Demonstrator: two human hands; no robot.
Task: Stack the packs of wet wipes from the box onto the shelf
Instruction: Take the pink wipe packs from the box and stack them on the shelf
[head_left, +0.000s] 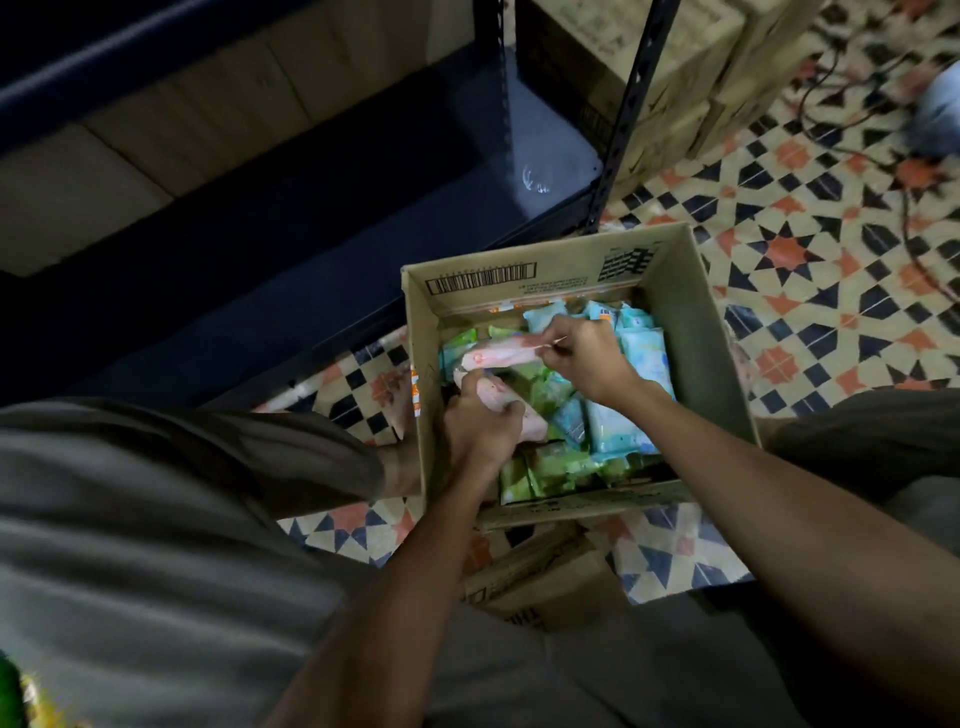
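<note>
While both hands are down inside the cardboard box, the job looks to be at or near its start: the dark metal shelf, lying from about nine to twelve o'clock of the box, shows no packs on the part that can be seen. A pale glare sits on its surface near the upright post, and plain cartons stand behind it, but no wipes.

The left hand is curled round a pink pack at the nine o'clock side of the box, fingers wrapped over its top. The right hand sits nearer the centre, fingers bent, pinching the end of a second pink pack, which lies lifted and pointing toward nine o'clock. Both packs are inside the box, not clear of its walls.

Around them the box holds plenty more: green packs toward six o'clock and under the hands, blue packs along the three o'clock side and up toward twelve. I judge that nearly the whole load is left to move, with only these two pink ones in hand for the first or an early trip.

Outside the box is patterned tiled floor, a flattened carton just at six o'clock, and the person's grey-clad knees to either side.
</note>
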